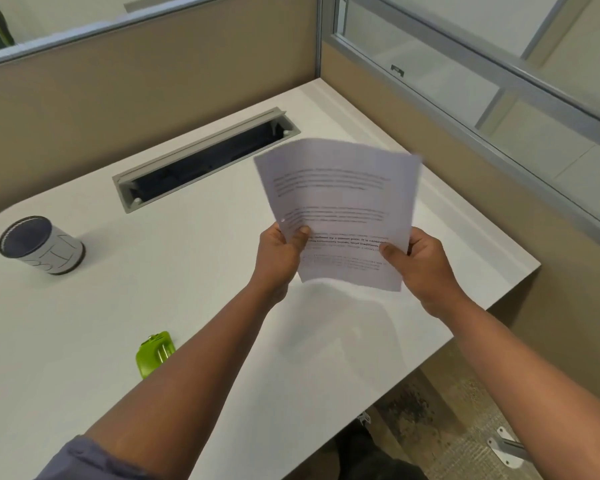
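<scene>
Both hands hold the papers [340, 209] up in the air, over the right part of the desk [187, 289]. The left hand [279, 258] pinches the bottom left side, thumb on top of the page and fingers curled behind. The right hand [420, 268] pinches the bottom right side the same way. The papers have print on them, and their long side points away from the person, with the top leaning toward the far wall [136, 81]. The top edge looks blurry and fanned out a bit, so there seems to be more than one sheet. The bottom edge hangs just above the desk and does not touch it.

The key spot is the bare desk right under the papers — it lies straight down from both hands, and nothing sits there. I think the sheets could be tapped down there to line them up.

A green stapler [153, 353] lies on the desk to the left, partly hidden by the left arm. It is nearer the left hand than the right, but well apart from the papers. A round cup [39, 245] stands far to the left. A long open slot [205, 164] in the desk sits behind the papers — sheets laid down too far back could slip toward it.
</scene>
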Demonstrator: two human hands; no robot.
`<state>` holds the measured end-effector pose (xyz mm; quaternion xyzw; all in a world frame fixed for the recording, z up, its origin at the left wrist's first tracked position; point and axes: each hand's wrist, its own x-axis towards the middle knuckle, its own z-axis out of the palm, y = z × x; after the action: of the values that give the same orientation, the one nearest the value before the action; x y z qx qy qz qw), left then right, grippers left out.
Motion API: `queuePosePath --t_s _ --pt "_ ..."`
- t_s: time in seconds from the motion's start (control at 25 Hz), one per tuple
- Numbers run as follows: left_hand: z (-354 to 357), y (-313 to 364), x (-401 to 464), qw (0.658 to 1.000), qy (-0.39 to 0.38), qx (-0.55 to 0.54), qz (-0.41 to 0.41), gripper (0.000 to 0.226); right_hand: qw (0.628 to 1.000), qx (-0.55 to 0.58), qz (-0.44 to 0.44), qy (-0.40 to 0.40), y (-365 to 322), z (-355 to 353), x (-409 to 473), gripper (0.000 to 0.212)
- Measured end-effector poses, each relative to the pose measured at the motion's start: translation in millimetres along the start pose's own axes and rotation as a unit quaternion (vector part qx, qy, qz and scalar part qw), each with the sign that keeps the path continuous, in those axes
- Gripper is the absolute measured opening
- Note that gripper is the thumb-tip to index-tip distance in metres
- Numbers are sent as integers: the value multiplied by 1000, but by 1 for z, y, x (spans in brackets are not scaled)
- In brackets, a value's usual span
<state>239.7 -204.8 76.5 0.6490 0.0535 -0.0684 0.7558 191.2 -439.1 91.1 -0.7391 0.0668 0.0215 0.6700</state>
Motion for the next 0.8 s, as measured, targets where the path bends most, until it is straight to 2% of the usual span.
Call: queuePosePath --t_s 0.16,0.32,0.48,0.56,0.68,0.8 --pt "-8 3 7 986 23 -137 -89 26 989 121 45 -77 -8 -15 -1 27" --pt "-7 1 4 960 58 -235 -141 30 966 238 93 -49 9 2 -11 31" --pt "-8 -2 1 946 82 -274 -155 32 944 322 59 -42 18 17 -18 37" --pt "-8 -4 1 942 84 -283 -158 32 947 317 44 -33 20 22 -20 37" --pt "-6 -9 -2 940 68 -290 -165 34 972 229 52 -2 25 32 -19 37" --pt "-4 -12 -5 935 53 -306 -172 34 966 248 64 22 26 37 -17 38"
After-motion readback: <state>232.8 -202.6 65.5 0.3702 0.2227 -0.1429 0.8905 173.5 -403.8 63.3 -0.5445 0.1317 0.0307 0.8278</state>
